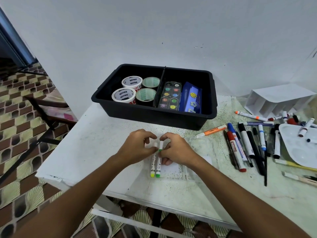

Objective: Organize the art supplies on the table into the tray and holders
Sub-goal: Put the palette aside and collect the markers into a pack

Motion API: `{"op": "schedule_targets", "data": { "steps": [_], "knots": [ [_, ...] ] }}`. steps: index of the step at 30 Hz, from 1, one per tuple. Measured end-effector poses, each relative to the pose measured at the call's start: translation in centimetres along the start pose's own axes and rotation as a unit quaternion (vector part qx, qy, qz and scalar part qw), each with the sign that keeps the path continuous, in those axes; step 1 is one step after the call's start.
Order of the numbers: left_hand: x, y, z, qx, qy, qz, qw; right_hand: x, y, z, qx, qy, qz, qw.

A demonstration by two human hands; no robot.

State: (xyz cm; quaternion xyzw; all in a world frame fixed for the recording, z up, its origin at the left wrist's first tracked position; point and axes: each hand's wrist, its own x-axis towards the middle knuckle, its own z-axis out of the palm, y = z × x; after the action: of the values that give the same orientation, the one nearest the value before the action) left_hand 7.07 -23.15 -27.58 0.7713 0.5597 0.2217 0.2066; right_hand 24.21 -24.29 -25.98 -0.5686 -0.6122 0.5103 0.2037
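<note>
A person's two bare forearms reach in from the bottom edge over a white, speckled table (96, 134). The left hand (137, 148) and right hand (175, 150) meet at the middle of the table, fingers curled, each pinching the upper part of a marker. The left hand holds a white marker with a yellow end (152, 166); the right hand holds a white marker with a green end (158, 164). The two markers lie side by side, touching, coloured ends pointing toward the person, inside a shallow clear plastic case (173, 176) that sits flat on the table.

Behind the hands, against the white wall, stands a black tray (151, 115) with a divider down its middle. Its left compartment holds four rolls of tape (127, 88). Its right compartment holds a paint set (169, 96) with round colour pans and, just beside it, a blue pouch (191, 99).

To the right of the tray, a loose pile of pens and markers (248, 145) lies scattered across the table, among them an orange marker (213, 130). A white paint palette (298, 148) lies at the far right with a couple of markers on it. A white holder (277, 98) with several slots lies near the wall at the back right.
</note>
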Motion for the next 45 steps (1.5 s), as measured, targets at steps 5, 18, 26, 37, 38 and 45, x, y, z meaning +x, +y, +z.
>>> {"op": "schedule_targets", "data": {
  "steps": [5,18,26,37,38,45],
  "knots": [
    [-1.5,-1.9,-1.2,0.0,-0.116,0.103,0.988,-0.1,-0.1,0.7,-0.106,0.048,-0.038,0.992],
    [-1.8,-2.0,-1.3,0.055,-0.127,0.121,0.983,-1.4,0.5,-0.4,-0.369,-0.009,-0.148,0.917],
    [-1.4,-1.1,-1.2,0.12,-0.146,0.116,0.975,-0.9,0.5,0.1,-0.41,-0.008,-0.153,0.899],
    [-0.6,0.8,-1.8,0.212,-0.185,0.102,0.954,-0.8,1.7,0.1,-0.415,0.001,-0.188,0.89],
    [-0.4,1.3,-1.9,0.229,-0.193,0.1,0.949,-1.2,1.8,-0.2,-0.414,-0.004,-0.193,0.89],
    [0.8,5.4,-0.9,0.192,-0.152,0.129,0.961,-3.6,4.8,-5.3,-0.191,0.152,-0.269,0.932]
  ]
}}
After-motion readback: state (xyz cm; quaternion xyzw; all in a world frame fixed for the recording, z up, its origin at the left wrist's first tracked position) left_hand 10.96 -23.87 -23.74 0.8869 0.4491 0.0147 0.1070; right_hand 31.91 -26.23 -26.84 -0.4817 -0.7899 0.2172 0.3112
